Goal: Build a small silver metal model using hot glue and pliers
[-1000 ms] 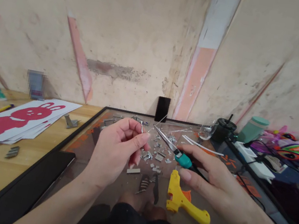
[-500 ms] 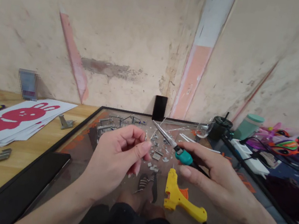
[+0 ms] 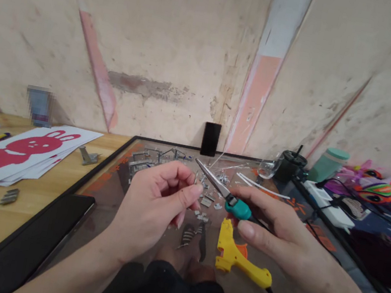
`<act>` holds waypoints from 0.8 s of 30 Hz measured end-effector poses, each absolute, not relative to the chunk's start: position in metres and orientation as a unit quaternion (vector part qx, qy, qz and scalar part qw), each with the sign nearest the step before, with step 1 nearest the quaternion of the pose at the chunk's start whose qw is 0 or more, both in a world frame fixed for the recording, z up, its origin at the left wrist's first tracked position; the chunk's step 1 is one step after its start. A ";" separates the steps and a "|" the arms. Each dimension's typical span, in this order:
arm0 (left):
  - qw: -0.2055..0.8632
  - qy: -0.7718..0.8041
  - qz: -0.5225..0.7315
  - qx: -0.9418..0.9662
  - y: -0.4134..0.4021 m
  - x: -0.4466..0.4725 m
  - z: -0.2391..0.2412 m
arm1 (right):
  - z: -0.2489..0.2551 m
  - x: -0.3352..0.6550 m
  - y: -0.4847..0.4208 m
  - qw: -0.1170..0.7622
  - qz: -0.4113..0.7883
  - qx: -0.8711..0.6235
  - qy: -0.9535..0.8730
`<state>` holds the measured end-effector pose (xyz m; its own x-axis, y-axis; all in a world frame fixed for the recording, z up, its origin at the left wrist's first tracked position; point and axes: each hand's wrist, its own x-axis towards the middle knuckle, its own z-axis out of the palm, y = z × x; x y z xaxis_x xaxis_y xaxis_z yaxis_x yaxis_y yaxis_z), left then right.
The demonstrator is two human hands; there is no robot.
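My left hand (image 3: 157,205) is closed in a pinch over the glass table top, its thumb pressed to the forefinger. A tiny thin piece (image 3: 196,178) pokes up from the fingertips, too small to name. In my right hand (image 3: 279,232) is a pair of scissors (image 3: 214,180) with long silver blades and a teal and black handle. The blades are together and point up and left, their tips close to the left fingertips. Below the scissors a yellow hot glue gun (image 3: 236,260) lies on the glass. Small grey metal-looking pieces (image 3: 207,200) are scattered beyond my hands.
A black phone (image 3: 211,139) leans on the wall. White sticks (image 3: 262,186), a clear glass (image 3: 266,168), a dark cup (image 3: 290,166) and a white power strip (image 3: 328,205) stand or lie at right. Rabbit drawings (image 3: 20,153) and a black flat device (image 3: 47,236) are at left.
The view has shifted slightly. The scissors' tips have come a little nearer the left fingertips; both hands keep their hold.
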<state>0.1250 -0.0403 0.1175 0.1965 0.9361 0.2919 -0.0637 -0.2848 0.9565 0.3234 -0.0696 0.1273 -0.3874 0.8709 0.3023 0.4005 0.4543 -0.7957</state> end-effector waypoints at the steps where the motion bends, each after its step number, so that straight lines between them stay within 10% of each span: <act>1: 0.478 0.361 0.519 0.610 -0.041 0.125 0.118 | 0.127 0.323 -0.070 0.371 0.326 -0.413 -0.765; 24: 0.453 0.371 0.494 0.643 -0.039 0.132 0.117 | 0.126 0.324 -0.061 0.371 0.505 -0.343 -0.700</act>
<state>0.1320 -0.0391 0.1167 0.2366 0.9242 0.2999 0.0298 -0.3154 0.9485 0.3237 -0.0613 0.1259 -0.4896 0.8547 0.1724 0.1059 0.2546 -0.9612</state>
